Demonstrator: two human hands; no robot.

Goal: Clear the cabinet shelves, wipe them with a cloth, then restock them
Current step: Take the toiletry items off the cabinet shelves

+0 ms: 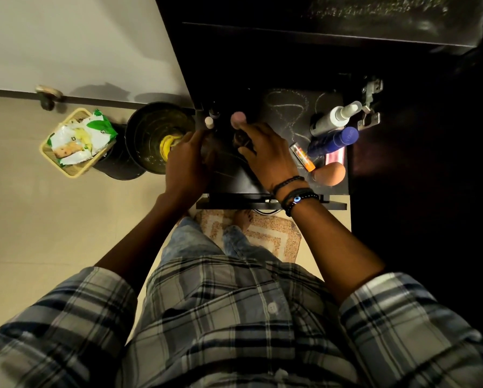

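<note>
Black shelf point(276, 113), left hand point(184, 161) and right hand point(265, 152) palm-down at its left end

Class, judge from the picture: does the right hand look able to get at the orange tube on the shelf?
Probably yes: the orange tube lies just beside the right hand, nothing between, though its fingers grip a dark object.

Dark cabinet shelf point(279, 107) had pale dusty smears across its far middle. On the right, white spray bottle point(336, 118) and blue can point(336, 141) sat side by side, tops pointing right; can't tell if they were standing or lying. Orange tube point(302, 157) lay diagonal beside them, with a peach egg-shaped sponge point(331, 174) at the near right. Far left, a white-capped bottle point(209, 122) and a pink-capped bottle point(238, 119) stood upright. Right hand point(265, 155) gripped a dark item point(241, 139).
</note>
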